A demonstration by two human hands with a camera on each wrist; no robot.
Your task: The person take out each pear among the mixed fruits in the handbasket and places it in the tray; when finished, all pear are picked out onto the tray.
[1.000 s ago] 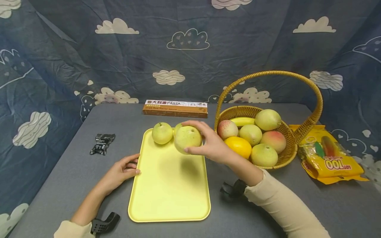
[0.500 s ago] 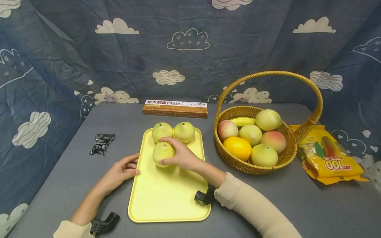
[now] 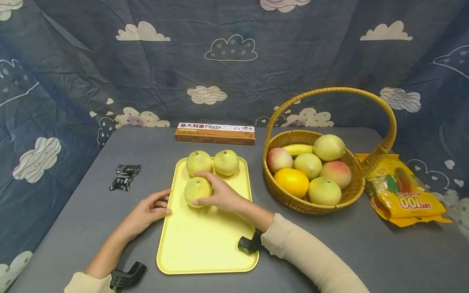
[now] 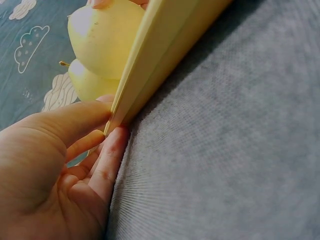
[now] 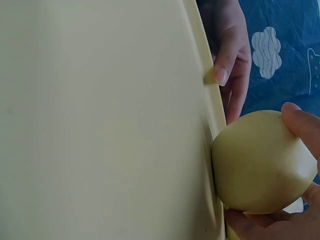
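On the yellow tray (image 3: 205,252) my right hand (image 3: 224,196) grips a yellow-green pear (image 3: 197,191), thumb on its near side and fingers behind. In the right wrist view the same pear (image 5: 262,162) lies against the tray's rim. Two more pears, one on the left (image 3: 199,162) and one on the right (image 3: 226,162), sit side by side at the tray's far end. My left hand (image 3: 149,209) holds the tray's left edge. The left wrist view shows its thumb (image 4: 85,117) on the rim and fingers against the outer side.
Right of the tray stands a wicker basket (image 3: 269,179) with a tall handle, filled with several fruits. A yellow candy bag (image 3: 406,195) lies beyond it. Behind the tray is a pasta box (image 3: 214,134); a black wrapped packet (image 3: 125,177) lies left.
My right hand set one pear at the tray's far right, beside another, and now holds a pear further left and nearer on the tray. My left hand stays at the edge.
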